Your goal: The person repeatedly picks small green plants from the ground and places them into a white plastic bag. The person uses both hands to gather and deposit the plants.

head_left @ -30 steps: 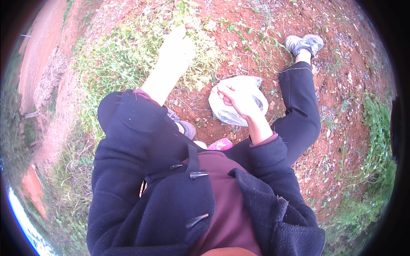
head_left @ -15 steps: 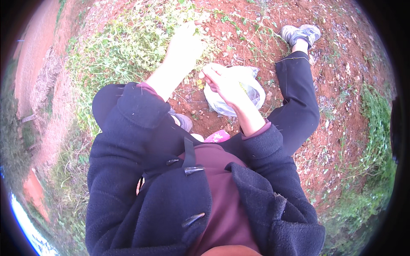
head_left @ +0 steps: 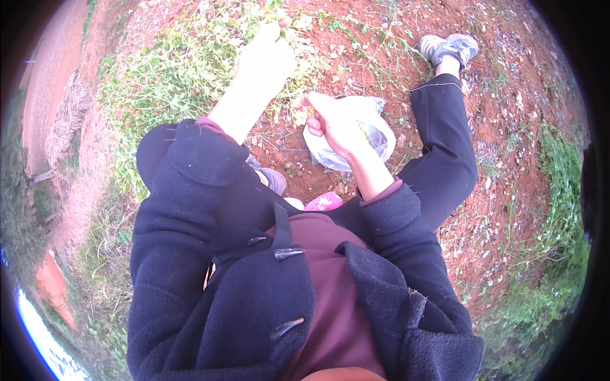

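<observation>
My left hand, bleached by glare, reaches forward over the leafy green plants. Its fingertips are pinched together at the top of the view, with bits of green stem showing around them. My right hand is curled closed just over the left side of a thin, whitish plastic bag on the soil. A small yellowish bit peeks out by its thumb and fingers; what else it holds is hidden. Some pale green stuff shows faintly through the bag.
Reddish soil with stones and thin trailing vines surrounds the bag. My right leg stretches out beside it, ending in a grey shoe. Another shoe and a pink patterned item sit close to my body. More greenery grows at far right.
My left hand has moved a little forward and left over the plants. The right hand stays above the bag, its fingers curled slightly differently, with the yellowish bit now showing between them.
</observation>
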`<state>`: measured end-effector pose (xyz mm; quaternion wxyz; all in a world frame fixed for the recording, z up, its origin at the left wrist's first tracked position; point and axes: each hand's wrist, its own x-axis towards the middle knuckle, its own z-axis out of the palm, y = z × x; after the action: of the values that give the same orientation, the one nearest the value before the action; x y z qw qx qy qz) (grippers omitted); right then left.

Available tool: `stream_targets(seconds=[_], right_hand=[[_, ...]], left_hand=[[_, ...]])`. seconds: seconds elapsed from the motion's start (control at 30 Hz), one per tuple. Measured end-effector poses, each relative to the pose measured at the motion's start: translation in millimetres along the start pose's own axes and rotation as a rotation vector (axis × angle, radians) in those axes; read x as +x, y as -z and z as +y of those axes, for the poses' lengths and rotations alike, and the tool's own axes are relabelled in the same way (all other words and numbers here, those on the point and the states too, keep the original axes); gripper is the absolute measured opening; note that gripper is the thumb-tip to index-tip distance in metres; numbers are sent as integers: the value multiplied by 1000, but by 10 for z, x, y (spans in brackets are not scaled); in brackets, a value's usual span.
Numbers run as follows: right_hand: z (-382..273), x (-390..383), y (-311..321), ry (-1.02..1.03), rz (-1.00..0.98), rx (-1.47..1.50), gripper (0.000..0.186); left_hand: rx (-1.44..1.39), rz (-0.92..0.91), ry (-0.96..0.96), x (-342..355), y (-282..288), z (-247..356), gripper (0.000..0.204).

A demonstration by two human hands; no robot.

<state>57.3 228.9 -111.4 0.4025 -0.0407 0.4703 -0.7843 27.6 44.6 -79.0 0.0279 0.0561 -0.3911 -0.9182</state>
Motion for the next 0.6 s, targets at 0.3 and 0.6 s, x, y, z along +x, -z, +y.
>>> stream_targets(seconds=[0.3, 0.6], right_hand=[[35, -135, 14, 24, 1, -258, 19], [34, -48, 121, -65, -66, 241, 25]], left_hand=[[-18, -16, -44, 64, 120, 77, 36], [-112, 54, -26, 95, 79, 155, 34]])
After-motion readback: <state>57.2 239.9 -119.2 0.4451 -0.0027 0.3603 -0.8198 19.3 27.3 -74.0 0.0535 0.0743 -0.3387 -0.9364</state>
